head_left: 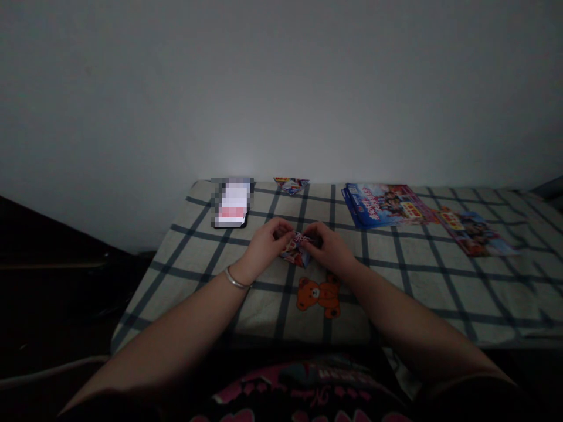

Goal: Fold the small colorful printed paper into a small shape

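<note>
Near the back left corner of the checked cloth lies a lit phone, well apart from the work. Right of it, against the back edge, sits a small folded paper piece.

Toward the middle of the cloth, the left hand, with a bangle on its wrist, pinches the left side of a small colourful folded paper. The right hand pinches its right side, so both close on it from opposite sides, just above the cloth. An orange bear print lies just in front.

The fold seems to be in progress; it probably goes best with edges lined up first, then creased firmly against the cloth.

Toward the back right lie a stack of printed sheets and one more printed sheet.
</note>
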The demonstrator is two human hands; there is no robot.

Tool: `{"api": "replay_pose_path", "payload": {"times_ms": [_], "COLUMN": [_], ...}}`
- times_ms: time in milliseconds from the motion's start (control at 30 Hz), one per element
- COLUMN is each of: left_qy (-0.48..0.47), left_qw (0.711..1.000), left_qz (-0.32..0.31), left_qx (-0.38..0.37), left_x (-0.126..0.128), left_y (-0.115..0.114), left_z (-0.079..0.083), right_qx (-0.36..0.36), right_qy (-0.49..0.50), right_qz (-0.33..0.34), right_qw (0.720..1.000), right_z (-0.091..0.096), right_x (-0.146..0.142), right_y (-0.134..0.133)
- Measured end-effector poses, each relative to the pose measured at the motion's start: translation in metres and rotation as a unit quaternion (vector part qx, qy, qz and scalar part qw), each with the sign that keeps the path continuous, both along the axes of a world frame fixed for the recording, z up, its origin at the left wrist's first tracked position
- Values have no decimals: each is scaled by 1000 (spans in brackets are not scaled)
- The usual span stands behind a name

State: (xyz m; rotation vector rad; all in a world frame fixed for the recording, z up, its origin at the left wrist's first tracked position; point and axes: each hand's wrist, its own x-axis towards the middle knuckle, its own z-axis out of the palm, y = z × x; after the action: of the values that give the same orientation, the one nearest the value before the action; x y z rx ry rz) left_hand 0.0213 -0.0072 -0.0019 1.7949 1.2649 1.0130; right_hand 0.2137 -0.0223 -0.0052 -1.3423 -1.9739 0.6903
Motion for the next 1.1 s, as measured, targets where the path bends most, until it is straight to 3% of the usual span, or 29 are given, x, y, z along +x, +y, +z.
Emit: {"api": "replay_pose_path", "payload": {"times_ms": [800, 1100], "left_qy": [14, 27], "left_qw": [999, 999], "left_qz": [-42, -30], "left_qx": [7, 6], "left_x": [-2, -2], "left_y": [-1, -1], "left_z": [-3, -2], "right_qx": [-33, -30], "right_qy": [-6, 24], "right_qz": [-31, -9], "right_qw": [999, 999], "right_z": [1, -1], "right_x": [0, 1], "right_y": [2, 3]}}
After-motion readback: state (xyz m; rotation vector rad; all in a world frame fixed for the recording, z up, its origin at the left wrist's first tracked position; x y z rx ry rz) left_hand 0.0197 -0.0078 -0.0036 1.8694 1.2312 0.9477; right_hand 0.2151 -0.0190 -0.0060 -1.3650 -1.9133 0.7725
